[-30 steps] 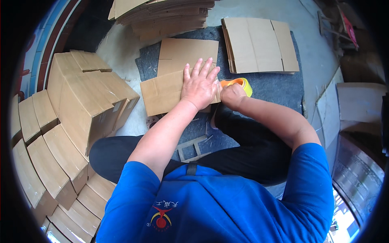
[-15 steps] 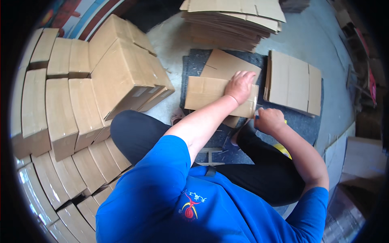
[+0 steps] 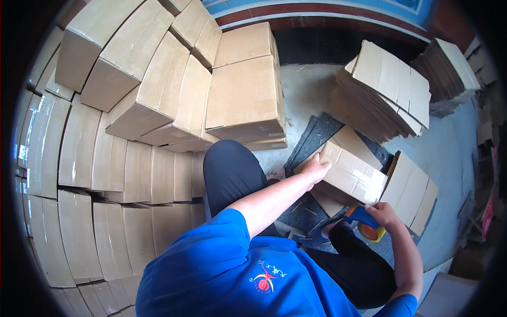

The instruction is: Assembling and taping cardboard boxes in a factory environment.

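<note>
Box [image 3: 351, 177] sits on the dark mat [image 3: 317, 134] before your knees, your left hand [image 3: 315, 168] spread flat on its near end, grasping nothing. Your right hand [image 3: 381, 214] is clenched around the tape dispenser [image 3: 364, 222] just below it. Keep the flaps pressed shut and pull tape straight along the seam.

stacked cardboard boxes [image 3: 158, 100], flat carton piles [image 3: 388, 90], grey mat [image 3: 317, 134]
</note>
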`<state>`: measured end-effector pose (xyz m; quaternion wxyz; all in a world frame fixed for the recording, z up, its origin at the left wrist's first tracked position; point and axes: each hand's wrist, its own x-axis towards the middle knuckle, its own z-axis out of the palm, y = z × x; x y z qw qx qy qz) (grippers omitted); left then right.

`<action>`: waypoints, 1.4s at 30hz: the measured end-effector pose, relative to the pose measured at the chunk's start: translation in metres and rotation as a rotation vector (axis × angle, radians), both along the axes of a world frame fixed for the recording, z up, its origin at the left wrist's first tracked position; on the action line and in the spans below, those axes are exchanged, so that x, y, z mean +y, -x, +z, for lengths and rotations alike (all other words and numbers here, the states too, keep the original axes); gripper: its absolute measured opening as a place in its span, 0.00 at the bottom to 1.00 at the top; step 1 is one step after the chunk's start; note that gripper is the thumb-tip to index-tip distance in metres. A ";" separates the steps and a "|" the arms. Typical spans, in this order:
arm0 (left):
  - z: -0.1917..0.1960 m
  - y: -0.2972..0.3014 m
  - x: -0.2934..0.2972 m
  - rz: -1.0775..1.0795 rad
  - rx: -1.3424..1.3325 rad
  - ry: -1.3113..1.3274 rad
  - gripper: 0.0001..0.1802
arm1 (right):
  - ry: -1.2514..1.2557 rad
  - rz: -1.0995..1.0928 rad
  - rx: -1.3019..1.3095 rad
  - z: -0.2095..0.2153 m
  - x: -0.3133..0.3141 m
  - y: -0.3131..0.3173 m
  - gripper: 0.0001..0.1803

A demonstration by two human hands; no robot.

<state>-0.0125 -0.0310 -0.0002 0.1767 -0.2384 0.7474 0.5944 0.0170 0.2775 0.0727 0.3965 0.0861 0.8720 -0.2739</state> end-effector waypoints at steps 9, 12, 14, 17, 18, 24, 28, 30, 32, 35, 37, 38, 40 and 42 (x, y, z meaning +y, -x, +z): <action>0.205 -0.015 -0.009 -0.103 0.839 -0.028 0.49 | 0.184 -0.090 0.569 0.189 -0.001 0.037 0.15; 0.248 -0.035 -0.038 -0.089 1.175 0.090 0.51 | 0.347 -0.003 0.705 0.232 -0.047 0.079 0.19; 0.261 -0.049 -0.058 -0.077 1.277 0.236 0.53 | 0.316 0.086 0.798 0.240 -0.078 0.123 0.25; 0.253 -0.057 -0.085 -0.029 1.245 0.349 0.54 | 0.080 0.154 0.925 0.230 -0.174 0.186 0.32; 0.248 -0.056 -0.095 -0.006 1.212 0.404 0.54 | 0.130 0.140 0.878 0.231 -0.213 0.195 0.33; 0.186 0.002 -0.168 0.025 0.946 0.597 0.45 | 0.014 0.295 0.996 0.177 -0.317 0.209 0.25; 0.159 0.031 -0.199 -0.028 0.880 0.721 0.42 | -0.064 0.223 1.031 0.175 -0.341 0.208 0.18; 0.152 0.047 -0.203 -0.052 0.870 0.782 0.42 | -0.055 0.203 1.087 0.173 -0.344 0.221 0.18; 0.152 0.064 -0.206 -0.043 0.815 0.890 0.42 | -0.046 0.186 1.128 0.172 -0.351 0.232 0.18; 0.151 0.106 -0.218 0.004 0.660 0.988 0.47 | 0.063 0.094 1.182 0.175 -0.360 0.246 0.18; 0.153 0.133 -0.228 0.020 0.535 0.999 0.48 | 0.087 0.068 1.185 0.168 -0.357 0.251 0.18; 0.152 0.145 -0.234 0.040 0.525 0.967 0.48 | 0.118 0.044 1.192 0.163 -0.354 0.252 0.19; 0.148 0.168 -0.242 0.116 0.534 0.981 0.44 | 0.205 0.038 1.151 0.154 -0.338 0.251 0.18; 0.164 0.179 -0.247 0.226 0.605 0.923 0.34 | 0.310 0.013 1.092 0.149 -0.320 0.240 0.16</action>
